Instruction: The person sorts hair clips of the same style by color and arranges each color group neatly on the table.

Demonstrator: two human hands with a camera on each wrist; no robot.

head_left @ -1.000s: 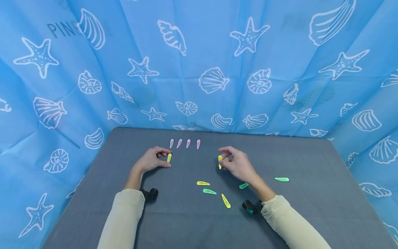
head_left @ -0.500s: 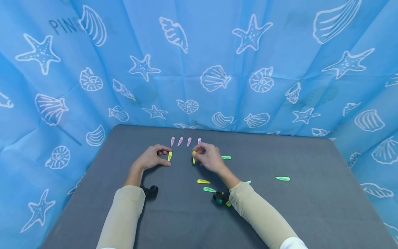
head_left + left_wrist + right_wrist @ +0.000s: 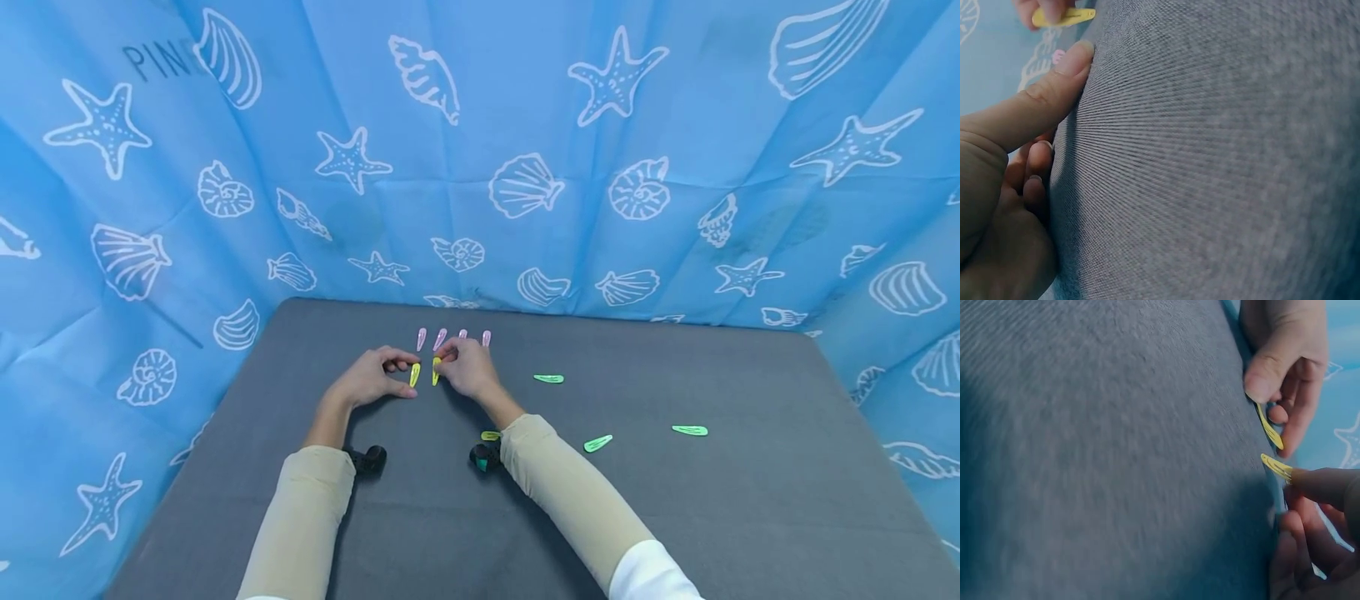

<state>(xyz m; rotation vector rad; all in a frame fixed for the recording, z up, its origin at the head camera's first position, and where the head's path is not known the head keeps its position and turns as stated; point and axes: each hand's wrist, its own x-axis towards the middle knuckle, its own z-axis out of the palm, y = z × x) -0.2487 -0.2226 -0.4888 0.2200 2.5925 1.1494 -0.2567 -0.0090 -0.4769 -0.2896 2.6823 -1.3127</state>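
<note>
My left hand (image 3: 372,377) rests on the grey table and holds a yellow snap hair clip (image 3: 415,375) by its ends, between thumb and index finger. Just right of it, my right hand (image 3: 468,367) pinches a second yellow hair clip (image 3: 436,372), roughly parallel to the first. The right wrist view shows the left hand's clip (image 3: 1270,430) and the right hand's clip (image 3: 1277,467) close together but apart. In the left wrist view, the right hand's clip (image 3: 1079,17) appears at the top; the left hand's own clip is hidden there.
Behind the hands, several pink hair clips (image 3: 422,338) stand in a row, partly covered by the right hand. Green clips (image 3: 549,378) lie to the right, one farther off (image 3: 690,430). Another yellow clip (image 3: 490,435) is partly hidden by the right wrist. A blue shell-print curtain (image 3: 450,208) surrounds the table.
My right hand has carried its yellow hair clip leftward, from the middle right to beside the left hand's clip. The left hand stays in place, holding its clip.
</note>
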